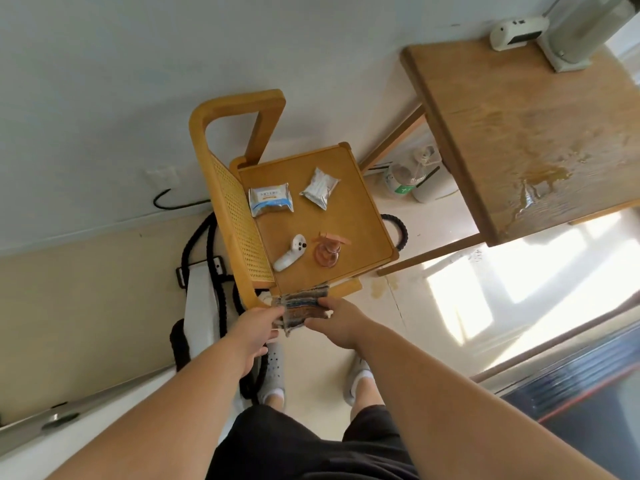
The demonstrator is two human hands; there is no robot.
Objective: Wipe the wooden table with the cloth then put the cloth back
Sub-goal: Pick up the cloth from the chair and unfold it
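1. Wooden table (519, 109) sits up right, a wet spill across its near part, still unwiped.
2. Chair (311, 216) carries packets and a controller; the person lifts clear of them.
3. Cloth (304, 308), folded, is at the seat's front edge.
4. Left hand (254, 329) and right hand (337, 322) both pinch it; they should get a firm bunch before carrying.

The cloth (304, 308) is small, striped in grey, brown and orange, and folded or bunched. It hangs at the front edge of the chair seat, held from 2 sides. The wooden table (526, 133) stands to the right, light brown, with a wet, shiny spill near its front edge.
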